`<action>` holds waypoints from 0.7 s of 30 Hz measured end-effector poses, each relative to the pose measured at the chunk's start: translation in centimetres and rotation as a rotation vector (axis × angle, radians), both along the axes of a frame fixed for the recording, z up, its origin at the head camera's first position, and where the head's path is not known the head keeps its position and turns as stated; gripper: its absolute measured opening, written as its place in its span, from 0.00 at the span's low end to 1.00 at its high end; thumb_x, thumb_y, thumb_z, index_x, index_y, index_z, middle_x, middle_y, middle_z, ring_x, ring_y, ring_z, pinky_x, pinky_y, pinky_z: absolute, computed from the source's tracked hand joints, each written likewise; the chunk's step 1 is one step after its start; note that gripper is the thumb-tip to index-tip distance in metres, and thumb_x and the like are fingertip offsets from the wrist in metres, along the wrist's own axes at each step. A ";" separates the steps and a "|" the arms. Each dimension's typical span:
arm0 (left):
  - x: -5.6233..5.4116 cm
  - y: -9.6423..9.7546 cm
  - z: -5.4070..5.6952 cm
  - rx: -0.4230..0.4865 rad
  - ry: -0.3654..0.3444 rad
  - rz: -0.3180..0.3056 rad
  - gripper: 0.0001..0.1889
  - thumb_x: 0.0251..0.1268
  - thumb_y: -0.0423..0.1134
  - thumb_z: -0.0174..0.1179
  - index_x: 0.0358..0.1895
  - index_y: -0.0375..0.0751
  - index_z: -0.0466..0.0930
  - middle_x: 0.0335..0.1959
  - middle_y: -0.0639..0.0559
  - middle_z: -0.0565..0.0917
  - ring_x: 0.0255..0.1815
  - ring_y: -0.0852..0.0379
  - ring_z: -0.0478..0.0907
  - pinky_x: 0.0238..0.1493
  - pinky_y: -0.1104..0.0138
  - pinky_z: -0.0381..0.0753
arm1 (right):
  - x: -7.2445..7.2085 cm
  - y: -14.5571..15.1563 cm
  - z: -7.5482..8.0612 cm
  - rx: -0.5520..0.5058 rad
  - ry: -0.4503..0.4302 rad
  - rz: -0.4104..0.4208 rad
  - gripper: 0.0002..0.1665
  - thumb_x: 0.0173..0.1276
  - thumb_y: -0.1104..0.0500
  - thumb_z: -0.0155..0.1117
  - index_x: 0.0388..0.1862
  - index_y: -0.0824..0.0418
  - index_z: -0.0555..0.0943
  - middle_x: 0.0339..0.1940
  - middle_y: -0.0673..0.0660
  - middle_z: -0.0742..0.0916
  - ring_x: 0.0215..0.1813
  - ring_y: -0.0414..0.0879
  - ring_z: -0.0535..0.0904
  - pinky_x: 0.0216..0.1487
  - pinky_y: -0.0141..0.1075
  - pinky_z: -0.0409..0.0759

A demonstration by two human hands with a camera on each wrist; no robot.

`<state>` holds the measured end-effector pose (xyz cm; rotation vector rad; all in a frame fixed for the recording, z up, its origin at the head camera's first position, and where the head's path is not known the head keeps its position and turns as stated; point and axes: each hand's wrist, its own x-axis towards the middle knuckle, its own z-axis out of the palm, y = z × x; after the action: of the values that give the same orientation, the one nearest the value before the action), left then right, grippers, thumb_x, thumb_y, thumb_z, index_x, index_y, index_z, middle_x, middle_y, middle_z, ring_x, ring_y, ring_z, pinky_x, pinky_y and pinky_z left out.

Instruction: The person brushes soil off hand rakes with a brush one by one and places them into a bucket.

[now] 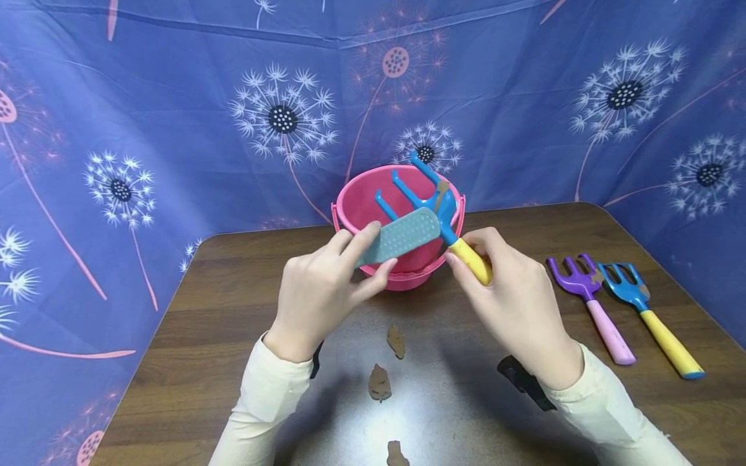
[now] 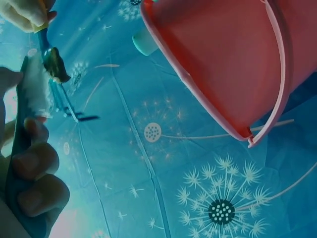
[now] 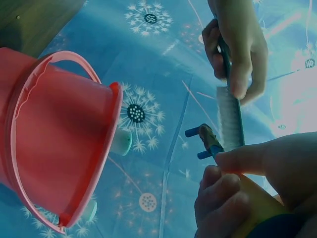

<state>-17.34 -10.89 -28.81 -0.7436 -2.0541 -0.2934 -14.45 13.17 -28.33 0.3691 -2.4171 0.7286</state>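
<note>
L hand [image 1: 323,288] grips teal brush [image 1: 409,235], R hand [image 1: 515,294] grips blue fork [image 1: 447,207] by yellow hdl [image 1: 469,260].

Left arm [image 1: 250,414] and right arm [image 1: 612,411] reach forward, converging. The left hand [image 1: 323,285] pinches, thumb opposite fingers; the right hand [image 1: 515,294] grips, fingers curled, well apart from the left.

Teal brush [image 1: 402,239] with a dotted back toward the head camera and white bristles [image 3: 228,116], pinched between thumb and fingers of the left hand [image 1: 320,285]. Blue rake [image 1: 447,208] with 3 prongs slanting up and leftward in the head view, brown clump [image 1: 443,189] on its head, yellow handle [image 1: 472,261] gripped by the right hand [image 1: 513,294]. Overlapping at the brush's far end in that view; hard to tell whether touching.
</note>
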 end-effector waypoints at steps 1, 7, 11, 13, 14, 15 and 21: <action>0.0 0.0 0.0 -0.012 -0.001 -0.011 0.23 0.59 0.53 0.71 0.55 0.46 0.83 0.26 0.53 0.79 0.12 0.62 0.62 0.12 0.68 0.61 | 0.0 0.1 0.1 -0.014 -0.016 0.000 0.16 0.67 0.58 0.72 0.49 0.60 0.79 0.27 0.51 0.81 0.24 0.42 0.68 0.24 0.33 0.66; -0.1 -0.3 0.2 -0.038 -0.011 -0.024 0.24 0.59 0.53 0.70 0.54 0.45 0.83 0.25 0.53 0.80 0.13 0.62 0.66 0.12 0.67 0.63 | -0.4 0.6 0.3 -0.073 -0.078 -0.016 0.15 0.69 0.58 0.70 0.50 0.60 0.78 0.28 0.52 0.81 0.24 0.44 0.69 0.24 0.32 0.67; -0.1 -0.5 0.3 0.033 0.013 0.026 0.23 0.62 0.51 0.69 0.54 0.41 0.80 0.27 0.51 0.82 0.14 0.60 0.71 0.13 0.66 0.66 | -0.4 0.6 0.3 -0.077 -0.090 -0.020 0.15 0.70 0.57 0.70 0.51 0.59 0.78 0.28 0.52 0.81 0.24 0.44 0.69 0.24 0.32 0.66; -0.2 -0.5 0.3 0.064 0.014 0.034 0.23 0.62 0.50 0.69 0.54 0.40 0.80 0.27 0.50 0.83 0.16 0.59 0.73 0.13 0.67 0.67 | -0.4 0.6 0.2 -0.074 -0.094 -0.019 0.15 0.69 0.57 0.70 0.51 0.59 0.78 0.28 0.52 0.82 0.25 0.44 0.69 0.24 0.32 0.67; -0.2 -0.4 0.3 0.074 0.012 0.033 0.22 0.62 0.50 0.69 0.54 0.40 0.80 0.27 0.50 0.83 0.16 0.59 0.74 0.13 0.67 0.68 | -0.3 0.5 0.2 -0.074 -0.097 -0.015 0.15 0.69 0.57 0.70 0.51 0.59 0.78 0.29 0.52 0.82 0.25 0.44 0.69 0.25 0.32 0.67; -0.2 -0.4 0.2 0.077 0.007 0.032 0.22 0.63 0.50 0.68 0.54 0.40 0.80 0.27 0.50 0.83 0.17 0.59 0.75 0.14 0.67 0.68 | -0.3 0.5 0.2 -0.071 -0.096 -0.012 0.15 0.69 0.57 0.70 0.51 0.59 0.78 0.29 0.52 0.82 0.25 0.44 0.69 0.25 0.32 0.67; -0.2 0.1 -0.1 0.043 -0.008 0.028 0.23 0.63 0.52 0.69 0.55 0.43 0.81 0.28 0.51 0.81 0.15 0.60 0.69 0.13 0.66 0.66 | -0.1 0.4 0.2 -0.076 -0.078 0.005 0.15 0.68 0.57 0.71 0.50 0.59 0.79 0.28 0.51 0.82 0.25 0.44 0.70 0.25 0.32 0.67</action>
<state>-17.49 -10.82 -28.93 -0.6881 -2.0574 -0.3235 -14.54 13.53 -28.12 0.3216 -2.4532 0.8492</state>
